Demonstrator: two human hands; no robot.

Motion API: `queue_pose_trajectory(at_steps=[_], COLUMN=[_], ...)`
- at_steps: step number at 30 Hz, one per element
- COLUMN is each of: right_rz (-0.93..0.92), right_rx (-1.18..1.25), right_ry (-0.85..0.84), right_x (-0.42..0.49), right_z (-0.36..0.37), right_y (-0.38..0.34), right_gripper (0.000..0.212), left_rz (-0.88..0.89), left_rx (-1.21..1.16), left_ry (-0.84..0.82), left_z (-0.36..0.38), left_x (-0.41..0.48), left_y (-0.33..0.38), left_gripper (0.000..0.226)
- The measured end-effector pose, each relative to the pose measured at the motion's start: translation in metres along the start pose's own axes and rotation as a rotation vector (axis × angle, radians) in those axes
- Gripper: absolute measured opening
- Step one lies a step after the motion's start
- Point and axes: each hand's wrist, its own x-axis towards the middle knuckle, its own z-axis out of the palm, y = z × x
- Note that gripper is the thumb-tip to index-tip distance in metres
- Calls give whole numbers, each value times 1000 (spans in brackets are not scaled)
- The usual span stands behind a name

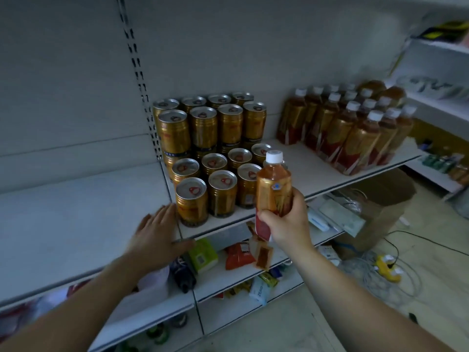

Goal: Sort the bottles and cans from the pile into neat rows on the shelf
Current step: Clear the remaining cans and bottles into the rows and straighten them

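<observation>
Dimly lit, the room holds a white metal shelf (317, 171) set against a pale back panel with a slotted upright (142, 80) running down it. On the left part of this shelf gold cans (218, 158) stand in tidy rows, the far rows stacked two high and the near rows one high, each lid showing a red pull tab. Well apart to the right, amber bottles (355, 128) with white caps and red-and-gold labels stand in close rows, reaching the shelf's right end. Between the two groups a strip of bare shelf shows.

Below, a lower shelf (142, 316) carries loose goods: a green packet (203, 255), an orange snack bag (238, 255) and a dark bottle (184, 275) lying on its side. On the tiled floor to the right stands an open cardboard box (380, 212), and nearer lies a yellow power strip (387, 268) among pale coiled cables. Further white shelving (436, 97) stands at the far right, blurred.

The right hand (286, 219) is clenched round the lower half of a bottle (272, 189), holding it upright in the air in front of the near right cans; it has amber liquid, a white cap, a gold label and a red base. The left hand (157, 237) lies flat with fingers spread on the shelf's near edge, just left of the nearest can, grasping nothing.
</observation>
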Motion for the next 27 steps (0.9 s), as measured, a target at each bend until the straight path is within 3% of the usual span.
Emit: queue_pose_trajectory(at_steps=[4,7,9,13,18,21,27], right_rz=[-58,-87,-89,-129,-166,-163,-129], right_rx=[14,46,67,64,43,23,-61], right_ry=[-155,-230,-259,-273,-243,-206,-169], right_x=[12,22,28,38,63,86,142], right_z=[-38,-65,-81,-121,-166,-183,-189], right_y=[0,-4,-3,-2,0,3,18], right_gripper=[60,61,62,58,55,54,59], left_rz=[-276,-241,-199,-113,8,36,170], left_rx=[-324,-335,-371,-584,-686,-530,76], left_ry=[360,514,410,17,-147,-145,-135], left_z=[-7,-5,7,33,49,57,75], left_x=[-19,-31,-30,-9,30,57,118], left_y=[50,106,145,225,283,295,305], left_gripper=[88,71,65,82,80,91,82])
